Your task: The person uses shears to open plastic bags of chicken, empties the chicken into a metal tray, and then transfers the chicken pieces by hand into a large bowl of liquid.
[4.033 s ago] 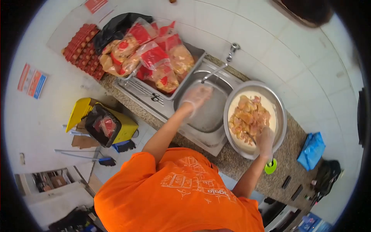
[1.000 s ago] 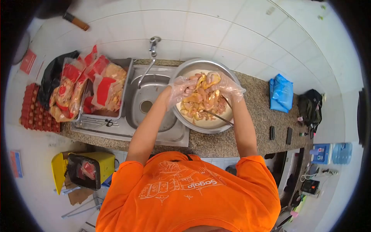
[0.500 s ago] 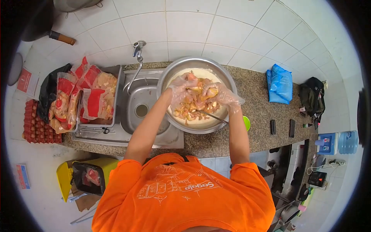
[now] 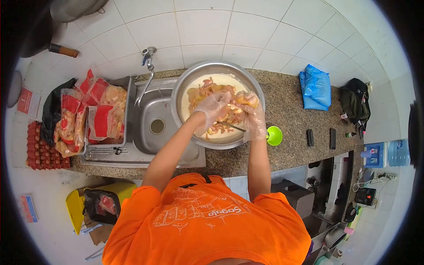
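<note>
Raw chicken pieces lie in pale batter in a wide steel bowl. Both hands wear clear plastic gloves. My left hand is curled over chicken pieces in the middle of the bowl; its fingertips are partly hidden among them. At the bowl's right side, my right hand grips a piece of chicken raised above the rest. A thin dark handle slants out of the mix below the hands; its other end is buried. Just right of the bowl is a bright green cup.
Left of the bowl is a steel sink with a tap. Bagged chicken fills a grey tray, beside stacked egg trays. A blue plastic bag, two dark phone-like objects and a backpack sit rightward.
My left hand has moved right and closer to my right hand. My right hand has turned upward at the bowl's right side with chicken in it. The whole view has shifted slightly.
</note>
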Action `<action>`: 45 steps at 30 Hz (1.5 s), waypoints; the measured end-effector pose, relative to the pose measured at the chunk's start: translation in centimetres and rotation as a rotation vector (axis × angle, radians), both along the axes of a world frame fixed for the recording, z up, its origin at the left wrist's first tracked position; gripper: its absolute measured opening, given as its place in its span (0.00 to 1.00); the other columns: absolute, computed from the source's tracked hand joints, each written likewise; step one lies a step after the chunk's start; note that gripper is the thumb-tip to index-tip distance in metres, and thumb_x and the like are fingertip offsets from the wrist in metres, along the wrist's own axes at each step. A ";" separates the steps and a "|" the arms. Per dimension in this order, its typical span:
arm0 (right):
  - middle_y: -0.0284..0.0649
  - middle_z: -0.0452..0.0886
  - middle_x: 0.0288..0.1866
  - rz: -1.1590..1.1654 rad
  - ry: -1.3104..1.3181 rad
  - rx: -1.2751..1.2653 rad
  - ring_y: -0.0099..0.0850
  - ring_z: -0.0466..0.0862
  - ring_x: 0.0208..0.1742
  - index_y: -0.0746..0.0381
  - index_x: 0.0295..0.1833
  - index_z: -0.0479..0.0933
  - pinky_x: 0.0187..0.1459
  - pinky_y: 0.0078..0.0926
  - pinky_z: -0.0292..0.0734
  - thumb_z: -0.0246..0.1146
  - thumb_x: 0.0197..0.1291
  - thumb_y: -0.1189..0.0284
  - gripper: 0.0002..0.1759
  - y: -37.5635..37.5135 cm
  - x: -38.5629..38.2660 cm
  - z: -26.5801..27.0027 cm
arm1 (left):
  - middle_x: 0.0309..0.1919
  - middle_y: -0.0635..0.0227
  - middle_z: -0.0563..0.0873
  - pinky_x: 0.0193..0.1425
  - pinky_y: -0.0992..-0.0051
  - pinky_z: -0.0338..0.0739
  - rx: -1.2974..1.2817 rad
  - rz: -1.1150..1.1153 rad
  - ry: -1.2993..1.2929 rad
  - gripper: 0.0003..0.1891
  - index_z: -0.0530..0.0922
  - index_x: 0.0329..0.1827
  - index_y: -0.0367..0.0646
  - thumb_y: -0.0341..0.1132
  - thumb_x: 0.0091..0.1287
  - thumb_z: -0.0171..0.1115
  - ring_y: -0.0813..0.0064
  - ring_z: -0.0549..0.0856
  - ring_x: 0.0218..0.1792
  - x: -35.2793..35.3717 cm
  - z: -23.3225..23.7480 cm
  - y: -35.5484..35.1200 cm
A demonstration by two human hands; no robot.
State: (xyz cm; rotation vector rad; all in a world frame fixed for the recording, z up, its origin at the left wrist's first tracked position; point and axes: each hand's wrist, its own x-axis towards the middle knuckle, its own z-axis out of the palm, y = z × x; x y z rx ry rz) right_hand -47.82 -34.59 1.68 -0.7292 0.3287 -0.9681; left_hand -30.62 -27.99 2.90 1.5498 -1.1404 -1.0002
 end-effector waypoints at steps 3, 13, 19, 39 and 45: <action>0.39 0.81 0.49 0.005 0.134 -0.098 0.32 0.85 0.52 0.62 0.42 0.76 0.52 0.28 0.86 0.70 0.53 0.91 0.16 0.1 0.1 1.0 | 0.44 0.68 0.84 0.41 0.72 0.80 0.280 -0.119 0.813 0.18 0.80 0.50 0.41 0.49 0.76 0.63 0.76 0.83 0.37 -0.4 0.0 0.6; 0.39 0.82 0.51 -0.146 0.473 -0.133 0.28 0.84 0.53 0.60 0.49 0.77 0.52 0.25 0.83 0.68 0.61 0.82 0.13 0.4 -1.6 1.1 | 0.37 0.69 0.85 0.47 0.70 0.81 0.203 -0.027 -0.234 0.14 0.83 0.48 0.42 0.43 0.69 0.70 0.77 0.83 0.41 2.8 -2.5 -0.1; 0.44 0.79 0.62 -0.214 0.544 0.041 0.30 0.82 0.58 0.61 0.73 0.66 0.53 0.28 0.83 0.63 0.74 0.59 0.30 3.7 0.3 5.1 | 0.43 0.67 0.86 0.51 0.72 0.81 0.104 0.015 0.150 0.25 0.79 0.60 0.40 0.47 0.68 0.71 0.75 0.86 0.44 -0.3 -0.5 0.3; 0.38 0.84 0.44 -0.063 0.574 -0.275 0.23 0.83 0.44 0.64 0.49 0.80 0.44 0.22 0.82 0.75 0.55 0.81 0.16 3.5 1.2 6.7 | 0.39 0.77 0.83 0.49 0.76 0.78 -0.035 -0.005 0.297 0.07 0.81 0.43 0.47 0.38 0.71 0.70 0.85 0.79 0.44 4.4 -1.9 0.2; 0.42 0.87 0.45 -0.089 0.720 -0.252 0.29 0.87 0.46 0.67 0.52 0.81 0.46 0.25 0.82 0.74 0.55 0.78 0.18 0.8 2.4 3.4 | 0.42 0.70 0.85 0.55 0.72 0.79 0.124 0.169 0.400 0.11 0.82 0.48 0.45 0.41 0.71 0.69 0.78 0.82 0.49 5.0 -0.6 0.6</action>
